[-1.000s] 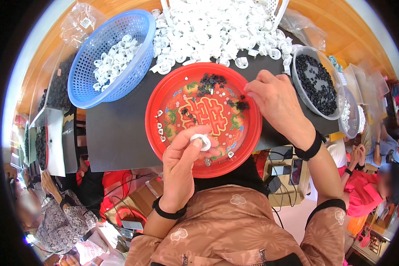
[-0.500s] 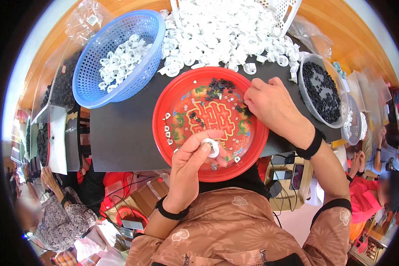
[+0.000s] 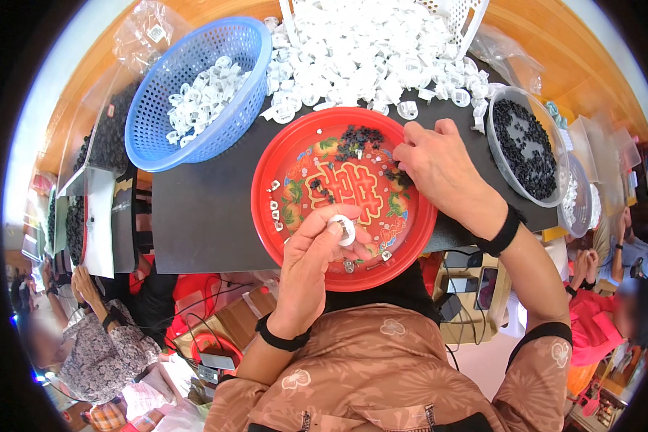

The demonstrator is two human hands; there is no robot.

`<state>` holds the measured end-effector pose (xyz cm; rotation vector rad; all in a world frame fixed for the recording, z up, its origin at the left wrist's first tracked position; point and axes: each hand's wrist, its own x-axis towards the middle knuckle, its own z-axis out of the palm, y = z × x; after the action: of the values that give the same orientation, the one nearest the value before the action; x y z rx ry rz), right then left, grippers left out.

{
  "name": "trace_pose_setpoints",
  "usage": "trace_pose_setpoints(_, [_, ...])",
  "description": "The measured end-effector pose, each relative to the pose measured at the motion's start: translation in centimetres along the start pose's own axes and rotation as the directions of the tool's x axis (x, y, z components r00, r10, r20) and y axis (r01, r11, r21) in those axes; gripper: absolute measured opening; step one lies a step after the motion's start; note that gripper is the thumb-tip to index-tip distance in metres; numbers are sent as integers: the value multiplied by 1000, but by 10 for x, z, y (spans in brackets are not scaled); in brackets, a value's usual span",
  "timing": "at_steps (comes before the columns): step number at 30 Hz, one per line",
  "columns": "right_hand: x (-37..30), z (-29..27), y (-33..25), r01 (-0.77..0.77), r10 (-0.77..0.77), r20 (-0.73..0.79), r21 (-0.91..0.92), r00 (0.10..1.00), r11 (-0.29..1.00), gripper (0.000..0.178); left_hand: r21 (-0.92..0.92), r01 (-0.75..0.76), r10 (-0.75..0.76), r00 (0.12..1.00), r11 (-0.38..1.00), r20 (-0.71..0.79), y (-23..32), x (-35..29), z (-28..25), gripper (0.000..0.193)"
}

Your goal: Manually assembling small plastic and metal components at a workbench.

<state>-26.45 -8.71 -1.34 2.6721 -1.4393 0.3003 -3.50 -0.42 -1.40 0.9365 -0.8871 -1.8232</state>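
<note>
My left hand [image 3: 306,270] is over the near part of a round red tray [image 3: 259,209]. It pinches a small round white plastic part [image 3: 345,230] between thumb and fingers. At the tray's right rim, my right hand [image 3: 443,169] has its fingertips drawn together beside a few small black pieces [image 3: 398,177]. Whether a piece is between those fingertips is hidden. A pile of black pieces [image 3: 360,138] lies at the tray's far side. Several small white-and-metal bits [image 3: 274,205] sit along its left side.
Beyond the tray, white plastic parts [image 3: 360,57] form a large heap. A blue perforated basket [image 3: 140,133] holding similar parts stands at left. To the right is a clear bowl [image 3: 560,173] of black pieces. Other people work on both sides, including one in a patterned shirt [image 3: 104,360].
My right fingertips have shifted slightly left along the tray's rim. The white part in my left hand has turned a little and shows more of its inside.
</note>
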Motion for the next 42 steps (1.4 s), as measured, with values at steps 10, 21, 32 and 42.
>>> trace_pose_setpoints(10, [5, 1, -7, 33, -21, -109, 111, 994, 993, 6, 104, -54, 62, 996, 993, -71, -6, -2, -2, 24])
trace_pose_setpoints(21, [-12, -39, -41, -485, 8, 489, 862, 872, 144, 16, 806, -449, 617, 775, 387, 135, -2, 2, 16, 23])
trace_pose_setpoints(32, [-24, -36, -57, -423, 241, 396, 904, 886, 69, 17, 55, -119, 126, 983, 991, -134, -3, 0, 10, 12])
trace_pose_setpoints(42, [-27, -23, -78, 132, 115, -439, 493, 891, 860, 16, -79, -59, 45, 985, 995, -167, 1, -2, 17, 17])
